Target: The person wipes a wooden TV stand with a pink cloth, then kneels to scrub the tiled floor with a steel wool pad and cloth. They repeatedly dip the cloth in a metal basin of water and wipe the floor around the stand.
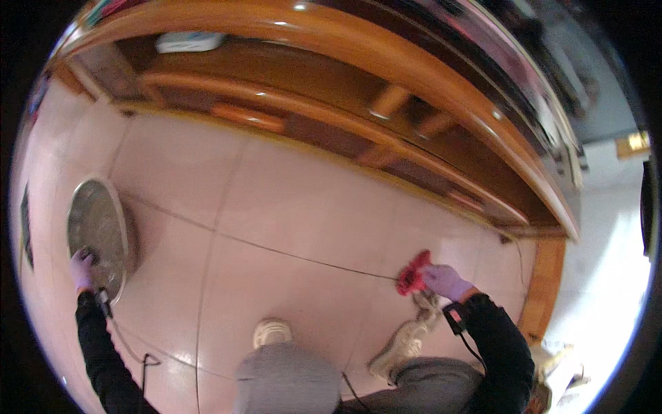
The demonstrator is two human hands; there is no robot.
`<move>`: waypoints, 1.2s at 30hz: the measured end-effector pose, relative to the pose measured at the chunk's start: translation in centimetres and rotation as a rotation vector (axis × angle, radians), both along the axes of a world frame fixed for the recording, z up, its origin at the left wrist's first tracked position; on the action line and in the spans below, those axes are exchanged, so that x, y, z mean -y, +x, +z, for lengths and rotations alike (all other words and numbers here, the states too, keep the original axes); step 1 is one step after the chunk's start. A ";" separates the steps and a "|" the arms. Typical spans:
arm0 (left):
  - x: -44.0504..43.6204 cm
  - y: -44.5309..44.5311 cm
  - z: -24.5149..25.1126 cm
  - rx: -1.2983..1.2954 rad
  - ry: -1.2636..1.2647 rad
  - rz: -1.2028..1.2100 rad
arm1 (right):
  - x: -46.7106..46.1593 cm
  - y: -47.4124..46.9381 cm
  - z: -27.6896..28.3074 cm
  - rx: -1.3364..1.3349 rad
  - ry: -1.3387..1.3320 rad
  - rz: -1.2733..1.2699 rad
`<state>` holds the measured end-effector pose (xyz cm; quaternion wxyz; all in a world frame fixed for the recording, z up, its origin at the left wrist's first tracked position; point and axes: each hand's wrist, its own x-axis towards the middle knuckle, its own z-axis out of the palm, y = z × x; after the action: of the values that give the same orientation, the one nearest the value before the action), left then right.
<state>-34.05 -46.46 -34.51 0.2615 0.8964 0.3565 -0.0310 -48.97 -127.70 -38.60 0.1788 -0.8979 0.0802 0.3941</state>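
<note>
A red cloth (412, 275) is bunched in my right hand (447, 282), low over the tiled floor. Both hands wear thin purple gloves. Just below the right hand is a blurred greyish thing (426, 305) that I cannot make out, close to my light shoe (406, 345). On the far left, my left hand (81, 269) is over the near left part of a round, metal-rimmed vessel (106, 227) with a dull grey inside. Its fingers close around a small dark object (89, 253), too blurred to name.
A long glossy wooden stand (320, 114) with open shelves crosses the view ahead. A white item (189, 41) lies on its shelf. Dark glossy panels (517, 77) rise above it. At right, a wooden strip (543, 284) borders a bright area. Cables run from both sleeves.
</note>
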 end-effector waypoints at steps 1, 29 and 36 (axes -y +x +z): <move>1.6 0.7 0.8 -0.014 -0.026 0.018 | 0.9 -0.9 -0.9 -0.068 -0.011 -0.115; 70.1 -4.6 -12.4 -0.545 -0.035 -1.567 | 17.1 -6.9 -13.9 0.899 -0.034 -0.460; 64.5 -8.5 -17.0 -0.786 0.459 -1.194 | 20.0 0.1 -16.6 0.942 0.211 -0.698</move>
<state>-42.60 -111.00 -51.49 -0.1401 0.8923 -0.1258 -0.4104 -48.91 -147.67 -55.23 0.4021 -0.8742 0.2430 -0.1228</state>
